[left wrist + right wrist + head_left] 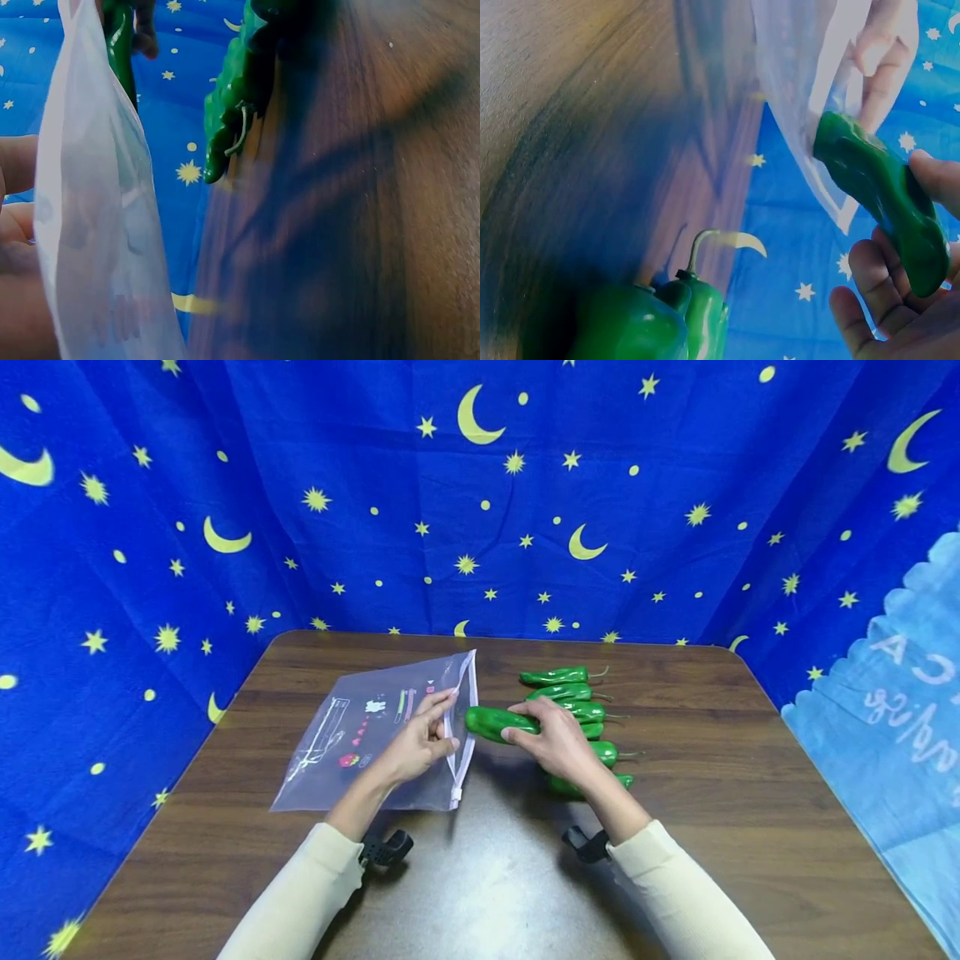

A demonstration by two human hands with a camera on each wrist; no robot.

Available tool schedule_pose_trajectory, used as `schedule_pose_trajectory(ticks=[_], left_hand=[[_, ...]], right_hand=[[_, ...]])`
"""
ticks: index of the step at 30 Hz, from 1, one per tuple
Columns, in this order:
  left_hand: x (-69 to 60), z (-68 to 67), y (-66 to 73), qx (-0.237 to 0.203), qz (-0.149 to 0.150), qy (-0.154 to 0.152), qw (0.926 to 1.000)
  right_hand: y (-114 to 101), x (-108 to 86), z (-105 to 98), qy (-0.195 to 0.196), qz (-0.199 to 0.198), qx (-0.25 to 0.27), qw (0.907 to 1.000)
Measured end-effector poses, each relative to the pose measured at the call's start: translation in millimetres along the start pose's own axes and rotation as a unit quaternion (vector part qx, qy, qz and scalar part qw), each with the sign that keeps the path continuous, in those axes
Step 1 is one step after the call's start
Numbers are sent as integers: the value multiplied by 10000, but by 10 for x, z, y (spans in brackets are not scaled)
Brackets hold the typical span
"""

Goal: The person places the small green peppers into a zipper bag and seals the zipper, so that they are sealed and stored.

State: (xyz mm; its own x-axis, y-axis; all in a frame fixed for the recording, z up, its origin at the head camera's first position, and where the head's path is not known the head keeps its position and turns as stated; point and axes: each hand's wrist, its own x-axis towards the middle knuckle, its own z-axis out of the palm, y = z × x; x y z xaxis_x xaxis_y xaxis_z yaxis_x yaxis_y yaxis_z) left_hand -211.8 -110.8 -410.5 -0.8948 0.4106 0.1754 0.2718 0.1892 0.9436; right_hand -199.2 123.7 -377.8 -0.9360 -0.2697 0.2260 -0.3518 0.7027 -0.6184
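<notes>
Left forearm (pixel 300 893): enters at 7 o'clock, directed toward 1 o'clock. Left hand (pixel 416 743): thumb apart from fingers (pixel 438 703), gripping lightly. Right forearm (pixel 690 893): enters at 5 o'clock, directed toward 11 o'clock. Right hand (pixel 558 742): thumb opposes fingers in a grip, tips toward 10 o'clock.

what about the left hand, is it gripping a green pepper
No, the left hand holds the clear slider bag at its opening; the right hand grips a green pepper.

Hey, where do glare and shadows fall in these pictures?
Head view: bright glare on the near tabletop; left wrist view: dark, streaky shadows across the tabletop; right wrist view: a broad dark shadow on the tabletop, highlights on the held pepper.
</notes>
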Motion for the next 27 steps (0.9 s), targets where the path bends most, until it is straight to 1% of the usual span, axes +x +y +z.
schedule_pose_trajectory(ticks=[3,7,10,17,22,27], left_hand=[[-3,4,28,7,47,-75,10000],[-8,6,57,-4,23,-79,10000],[-13,2,68,-26,-24,-34,10000],[-7,2,76,-44,21,14,10000],[-18,-8,85,-97,-36,106,9999],[-29,-16,95,-144,-3,192,9997]], right_hand=[[-8,27,36,7,-65,-2,10000],[-3,58,79,-29,-63,16,10000],[15,84,111,-18,-99,33,9999],[87,155,205,106,-328,28,9994],[94,225,270,72,-364,116,9992],[99,295,341,41,-468,48,9989]])
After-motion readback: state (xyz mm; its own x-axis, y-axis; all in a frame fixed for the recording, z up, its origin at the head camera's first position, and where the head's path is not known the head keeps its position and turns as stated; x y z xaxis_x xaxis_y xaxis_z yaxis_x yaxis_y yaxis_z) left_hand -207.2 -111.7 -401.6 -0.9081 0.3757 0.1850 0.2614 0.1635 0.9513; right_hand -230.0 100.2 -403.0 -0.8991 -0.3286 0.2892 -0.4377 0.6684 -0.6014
